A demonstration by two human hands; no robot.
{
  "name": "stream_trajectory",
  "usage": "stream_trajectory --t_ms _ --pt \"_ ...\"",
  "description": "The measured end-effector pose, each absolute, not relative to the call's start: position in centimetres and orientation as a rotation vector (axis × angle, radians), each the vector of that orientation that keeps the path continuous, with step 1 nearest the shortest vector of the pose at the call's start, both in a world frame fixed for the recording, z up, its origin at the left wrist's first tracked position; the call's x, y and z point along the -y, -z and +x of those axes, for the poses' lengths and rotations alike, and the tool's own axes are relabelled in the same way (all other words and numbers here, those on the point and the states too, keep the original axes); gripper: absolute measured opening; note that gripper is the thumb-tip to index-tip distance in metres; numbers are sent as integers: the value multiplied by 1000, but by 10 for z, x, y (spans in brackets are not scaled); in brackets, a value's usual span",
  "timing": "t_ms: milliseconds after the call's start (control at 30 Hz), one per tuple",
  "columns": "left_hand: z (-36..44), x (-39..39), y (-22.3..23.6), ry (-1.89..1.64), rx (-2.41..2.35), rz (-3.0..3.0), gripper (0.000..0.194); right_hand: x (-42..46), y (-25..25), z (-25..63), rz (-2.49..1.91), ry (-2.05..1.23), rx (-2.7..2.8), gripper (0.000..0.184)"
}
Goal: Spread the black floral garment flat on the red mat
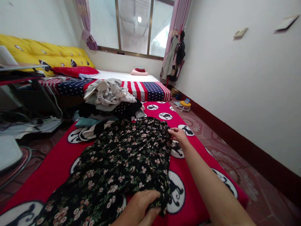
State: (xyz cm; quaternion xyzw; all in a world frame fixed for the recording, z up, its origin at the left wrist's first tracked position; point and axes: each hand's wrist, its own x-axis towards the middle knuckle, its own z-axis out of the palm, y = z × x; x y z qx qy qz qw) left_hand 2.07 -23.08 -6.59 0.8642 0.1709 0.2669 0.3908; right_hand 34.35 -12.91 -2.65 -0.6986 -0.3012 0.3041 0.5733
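A black garment with pink flowers and green leaves (pixel 131 150) lies spread over a red cover with white cartoon circles (pixel 185 191). It widens toward the lower left, and its exact kind is not clear. My right hand (pixel 179 137) reaches forward and pinches the garment's far right edge. Close to the camera, my left hand (pixel 141 205) has thumb and fingers closed on the near right part of the cloth. Just beyond the garment, a heap of clothes (pixel 110 97) rises, with whitish, black dotted and teal pieces in it.
Behind stands a bed with a stars-and-stripes cover (pixel 152 89), a red pillow (pixel 75 71) and folded cloth (pixel 139 72). A desk with cables (pixel 25 81) and a stool (pixel 10 153) are at left. A small yellow-topped stool (pixel 185 104) stands by the right wall.
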Motion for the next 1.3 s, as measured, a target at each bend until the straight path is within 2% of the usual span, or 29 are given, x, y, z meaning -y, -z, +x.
stream_trajectory --t_ms 200,333,433,567,633,733,767,833,867,900,933,1033,1067,1167,1300 --pt "50 240 43 -240 -276 2116 18 166 33 388 -1669 -586 501 27" --pt "62 244 50 -294 -271 2012 24 182 45 399 -1796 -464 492 25" --pt "65 246 59 -327 -321 1955 21 185 46 395 -1884 -300 557 20" --pt "58 244 57 -318 -311 1911 27 188 33 363 -1875 -131 803 26" --pt "48 241 49 -255 -328 1918 34 197 21 331 -1819 -248 1099 23" --pt "28 234 32 -200 -531 1938 41 227 2 270 -1656 -738 1542 23" --pt "22 231 26 -211 -622 1934 40 240 -3 250 -1560 -928 1657 28" --pt "11 224 12 -240 -752 1910 35 263 -10 215 -1419 -1212 1831 62" --pt "6 221 5 -240 -783 1897 31 272 -11 203 -1400 -1257 1887 76" --pt "0 218 -1 -235 -799 1888 28 279 -13 195 -1401 -1270 1918 82" --pt "-6 216 -8 -226 -807 1886 29 283 -14 192 -1416 -1246 1922 76" --pt "-25 210 -21 -214 -820 1926 50 283 -17 208 -1430 -1149 1785 26" --pt "-32 208 -24 -217 -823 1948 55 281 -18 221 -1421 -1108 1687 20" --pt "-41 201 -27 -238 -884 1962 48 279 -14 269 -1334 -859 1276 16" --pt "-30 190 -15 -338 -838 1875 31 283 17 325 -1276 -567 724 21"
